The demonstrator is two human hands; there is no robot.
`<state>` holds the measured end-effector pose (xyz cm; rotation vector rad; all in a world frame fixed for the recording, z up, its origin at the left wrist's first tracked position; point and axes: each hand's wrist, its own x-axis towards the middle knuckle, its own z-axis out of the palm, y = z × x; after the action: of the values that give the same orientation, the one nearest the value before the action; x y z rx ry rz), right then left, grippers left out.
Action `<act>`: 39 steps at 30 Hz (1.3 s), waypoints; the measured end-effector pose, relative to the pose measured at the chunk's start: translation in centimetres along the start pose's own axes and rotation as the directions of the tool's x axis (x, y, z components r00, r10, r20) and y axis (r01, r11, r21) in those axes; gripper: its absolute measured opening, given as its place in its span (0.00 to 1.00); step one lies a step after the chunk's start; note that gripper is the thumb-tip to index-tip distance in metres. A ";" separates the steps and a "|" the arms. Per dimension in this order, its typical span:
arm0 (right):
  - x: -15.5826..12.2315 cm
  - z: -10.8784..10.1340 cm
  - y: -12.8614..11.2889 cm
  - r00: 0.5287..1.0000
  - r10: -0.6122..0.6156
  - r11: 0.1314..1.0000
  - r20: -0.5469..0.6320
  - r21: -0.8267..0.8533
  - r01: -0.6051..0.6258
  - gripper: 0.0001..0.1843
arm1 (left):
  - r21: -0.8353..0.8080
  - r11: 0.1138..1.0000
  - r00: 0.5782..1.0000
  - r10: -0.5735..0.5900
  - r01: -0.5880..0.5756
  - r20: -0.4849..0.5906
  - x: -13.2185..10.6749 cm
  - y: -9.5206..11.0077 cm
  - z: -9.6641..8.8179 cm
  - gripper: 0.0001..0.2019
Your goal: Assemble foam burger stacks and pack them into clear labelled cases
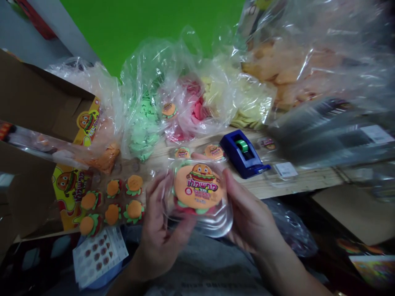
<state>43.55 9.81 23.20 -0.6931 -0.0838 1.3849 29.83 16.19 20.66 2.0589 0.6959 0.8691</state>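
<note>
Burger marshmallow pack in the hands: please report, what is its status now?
Left hand and right hand holding clear burger-label pack between them, label up. Blue tape dispenser beyond it, on wooden table.
</note>
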 end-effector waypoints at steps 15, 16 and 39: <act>0.2 0.0 -0.1 0.999 -0.014 0.997 -0.043 -0.072 0.011 0.20 | -0.048 0.997 0.981 -0.069 0.061 -0.180 0.1 0.0 0.5 0.19; 0.2 0.1 -0.1 0.998 -0.016 0.997 -0.055 -0.074 0.012 0.19 | -0.047 0.996 0.983 -0.079 0.072 -0.166 0.0 -0.1 0.3 0.20; 0.7 0.7 1.0 0.965 -0.261 0.930 -0.023 -0.275 0.245 0.19 | -0.386 0.910 0.951 -0.241 0.152 -0.195 -0.7 0.2 0.4 0.12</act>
<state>42.51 10.73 23.03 -0.9166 -0.3102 1.1133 29.75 15.38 20.41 1.5373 0.7892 1.0508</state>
